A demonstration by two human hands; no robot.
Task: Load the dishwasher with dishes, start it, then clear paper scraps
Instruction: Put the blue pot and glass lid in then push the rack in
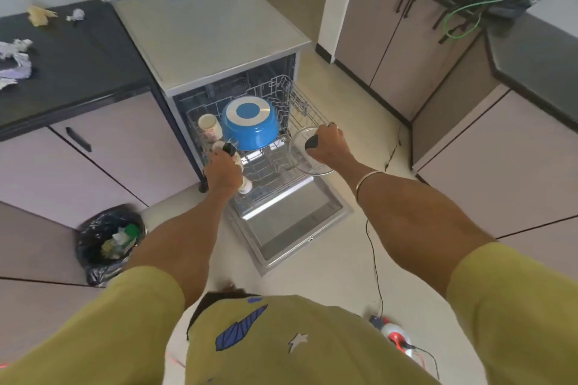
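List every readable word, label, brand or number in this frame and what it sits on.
None can be read.
The cup has a printed pattern, too blurred to tell whether it is lettering.
The shirt shows only shapes, a star and a leaf, no words.
The dishwasher shows no legible brand or panel text.

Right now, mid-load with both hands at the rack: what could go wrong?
1. The right hand grips the glass bowl by its rim over the rack's edge; a slip could drop it onto the open door.
2. The blue pot fills the rack's middle, so the bowl may knock it.
3. A cable on the floor is a trip risk.
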